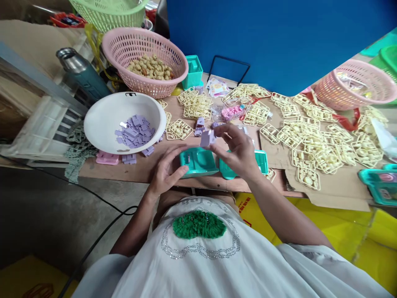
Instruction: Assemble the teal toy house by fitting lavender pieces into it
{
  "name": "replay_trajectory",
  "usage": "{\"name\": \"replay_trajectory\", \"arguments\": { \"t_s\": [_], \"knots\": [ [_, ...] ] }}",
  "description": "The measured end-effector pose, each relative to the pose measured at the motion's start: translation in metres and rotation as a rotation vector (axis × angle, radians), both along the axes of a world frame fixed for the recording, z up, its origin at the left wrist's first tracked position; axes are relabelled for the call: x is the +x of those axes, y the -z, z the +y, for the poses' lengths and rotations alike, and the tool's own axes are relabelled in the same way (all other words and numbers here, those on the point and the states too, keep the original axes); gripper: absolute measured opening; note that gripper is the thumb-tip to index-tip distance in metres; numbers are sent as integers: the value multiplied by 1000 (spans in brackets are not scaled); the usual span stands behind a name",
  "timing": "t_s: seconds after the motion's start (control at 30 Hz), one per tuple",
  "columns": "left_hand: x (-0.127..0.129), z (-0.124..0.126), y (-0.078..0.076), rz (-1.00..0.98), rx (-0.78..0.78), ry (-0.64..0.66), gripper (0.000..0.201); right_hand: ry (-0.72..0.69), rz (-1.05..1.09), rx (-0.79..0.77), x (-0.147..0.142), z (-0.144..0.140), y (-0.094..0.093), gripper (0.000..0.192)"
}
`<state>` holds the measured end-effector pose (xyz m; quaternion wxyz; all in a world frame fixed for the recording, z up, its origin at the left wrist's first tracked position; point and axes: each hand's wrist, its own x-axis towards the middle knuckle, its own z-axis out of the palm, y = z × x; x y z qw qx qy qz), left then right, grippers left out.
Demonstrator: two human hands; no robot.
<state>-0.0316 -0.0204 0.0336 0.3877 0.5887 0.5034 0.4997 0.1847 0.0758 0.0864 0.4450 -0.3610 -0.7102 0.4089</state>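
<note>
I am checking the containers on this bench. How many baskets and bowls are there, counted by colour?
Pink baskets: 2, pink basket of tan pieces and pink basket at right
Green basket: 1
White bowl: 1
Total: 4

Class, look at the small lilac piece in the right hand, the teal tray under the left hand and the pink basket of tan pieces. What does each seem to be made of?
Lilac piece, held by the right hand: likely moulded plastic, even matte colour.
Teal tray, touched by the left hand: probably plastic, smooth with a slight sheen.
Pink basket: seemingly plastic, moulded lattice walls.
</note>
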Motion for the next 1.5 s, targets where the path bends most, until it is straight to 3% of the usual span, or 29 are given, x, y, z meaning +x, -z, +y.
{"name": "replay_trajectory", "arguments": {
  "t_s": [0.1,0.2,0.47,0.63,0.9,1.27,1.5],
  "knots": [
    [-6,5,-22,113,12,63,37,16,219,-216,-6,-11,4,44],
    [-7,14,-33,234,28,59,28,-6,290,-320,-17,-25,9,47],
    [8,16,-28,197,33,-86,20,77,375,-398,-27,-34,20,50],
    [12,13,-25,150,-23,-129,21,81,406,-382,-27,-32,25,52],
    [2,13,-24,-118,-172,-46,43,90,495,-369,-23,-27,18,58],
    [2,8,-37,-32,-216,-78,33,121,555,-280,-10,-22,-2,61],
    [0,12,-33,34,-247,-115,35,71,408,-190,5,-21,-2,52]
  ]
}}
